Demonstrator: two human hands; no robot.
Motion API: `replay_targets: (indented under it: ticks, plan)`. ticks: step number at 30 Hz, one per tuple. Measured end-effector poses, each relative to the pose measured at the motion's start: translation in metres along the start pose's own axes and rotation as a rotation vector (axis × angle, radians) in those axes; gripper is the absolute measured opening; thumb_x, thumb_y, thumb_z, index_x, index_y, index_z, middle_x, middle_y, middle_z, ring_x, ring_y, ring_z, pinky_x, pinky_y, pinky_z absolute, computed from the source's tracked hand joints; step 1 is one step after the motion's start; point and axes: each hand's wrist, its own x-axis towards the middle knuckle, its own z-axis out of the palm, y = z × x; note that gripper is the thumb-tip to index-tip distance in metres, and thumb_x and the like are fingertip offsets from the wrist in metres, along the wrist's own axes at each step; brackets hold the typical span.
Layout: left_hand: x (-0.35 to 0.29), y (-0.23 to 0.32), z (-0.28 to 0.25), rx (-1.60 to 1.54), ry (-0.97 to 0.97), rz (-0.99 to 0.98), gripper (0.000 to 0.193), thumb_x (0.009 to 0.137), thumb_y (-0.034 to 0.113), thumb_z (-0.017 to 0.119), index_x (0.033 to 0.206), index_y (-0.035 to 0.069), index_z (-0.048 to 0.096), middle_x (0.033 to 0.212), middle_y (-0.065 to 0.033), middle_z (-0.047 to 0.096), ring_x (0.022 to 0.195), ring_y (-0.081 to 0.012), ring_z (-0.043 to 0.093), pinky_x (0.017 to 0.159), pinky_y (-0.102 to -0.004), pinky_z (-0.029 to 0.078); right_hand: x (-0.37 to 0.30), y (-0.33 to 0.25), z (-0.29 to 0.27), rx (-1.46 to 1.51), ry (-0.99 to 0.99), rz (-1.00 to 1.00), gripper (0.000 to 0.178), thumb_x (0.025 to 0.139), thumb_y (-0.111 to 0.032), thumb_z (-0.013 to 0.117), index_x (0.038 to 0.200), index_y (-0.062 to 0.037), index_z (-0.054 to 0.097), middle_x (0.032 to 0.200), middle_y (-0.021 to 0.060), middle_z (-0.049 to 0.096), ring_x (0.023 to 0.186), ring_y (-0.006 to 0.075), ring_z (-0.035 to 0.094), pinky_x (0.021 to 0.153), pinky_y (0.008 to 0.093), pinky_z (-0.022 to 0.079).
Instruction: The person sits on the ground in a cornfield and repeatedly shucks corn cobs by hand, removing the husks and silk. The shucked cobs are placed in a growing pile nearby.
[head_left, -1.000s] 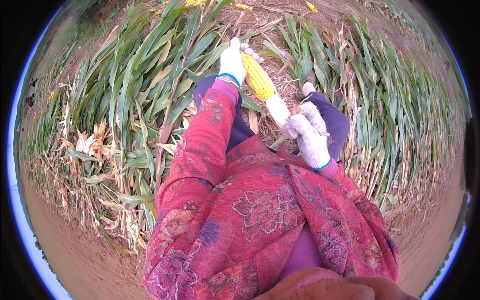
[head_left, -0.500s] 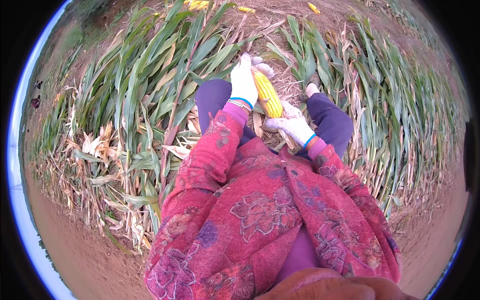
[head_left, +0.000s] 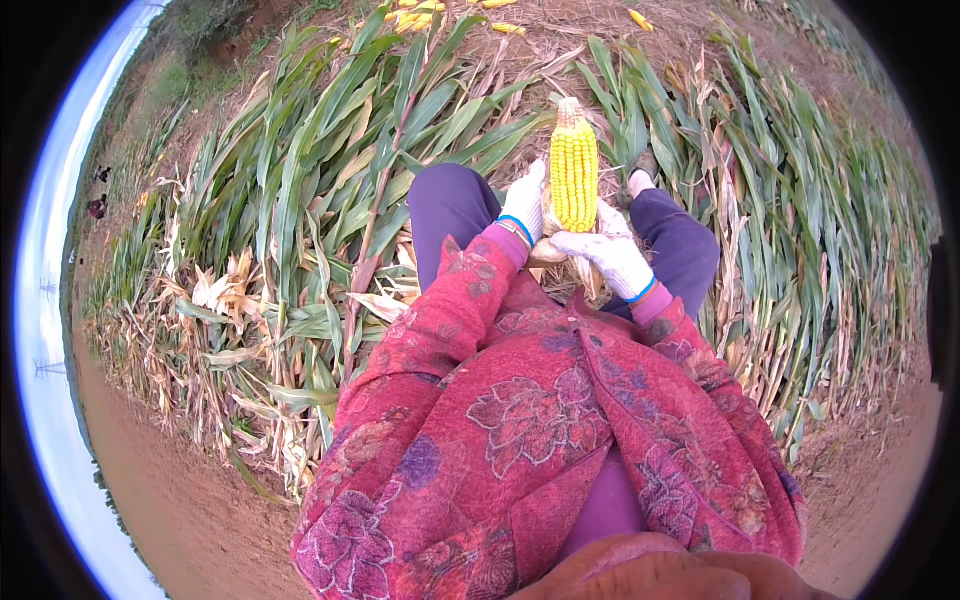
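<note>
A yellow ear of corn (head_left: 574, 178) stands tip up between my knees, its kernels bare and its narrow tip pale. My right hand (head_left: 612, 258), in a white knit glove, is closed around the lower end of the ear. My left hand (head_left: 524, 202), gloved the same way, is at the ear's left side, with its fingers curled and partly hidden. Pale corn husk (head_left: 547, 252) hangs below the ear between the two hands, and my left hand appears closed on part of it.
Cut corn stalks (head_left: 300, 190) with green leaves lie thickly on my left, and more stalks (head_left: 780, 220) are piled on my right. Several husked ears (head_left: 415, 15) lie on the ground ahead, with a single ear (head_left: 641, 20) farther right. Dry husks (head_left: 225, 290) rest among the left stalks.
The ear has swung more upright, its tip now bare and free. My left hand has come down from the tip to the ear's left side. My right hand still holds the base.
</note>
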Motion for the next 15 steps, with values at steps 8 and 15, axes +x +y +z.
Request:
replay_targets:
  ticks: [8, 15]
  plan:
    - [-0.046, 0.167, 0.027, 0.023, -0.152, -0.358, 0.067, 0.103, 0.055, 0.060, 0.144, 0.002, 0.051, 0.139, -0.0178, 0.057, 0.128, -0.0326, 0.058, 0.105, -0.0535, 0.048, -0.034, -0.015, -0.085, -1.235, 0.181, -0.207, 0.061, 0.081, -0.029, 0.085, 0.133, -0.0107, 0.059, 0.112, 0.0129, 0.075, 0.103, 0.0329, 0.073, 0.092, 0.0427, 0.055]
    - [-0.083, 0.212, 0.059, 0.216, -0.873, -0.736, 0.048, 0.104, 0.037, 0.066, 0.137, 0.002, 0.060, 0.115, -0.0136, 0.071, 0.091, -0.0223, 0.074, 0.072, -0.0316, 0.063, -0.023, -0.024, -0.080, -1.680, -0.037, -0.520, 0.053, 0.080, -0.026, 0.081, 0.125, -0.0112, 0.059, 0.105, 0.0099, 0.070, 0.094, 0.0281, 0.068, 0.089, 0.0415, 0.050]
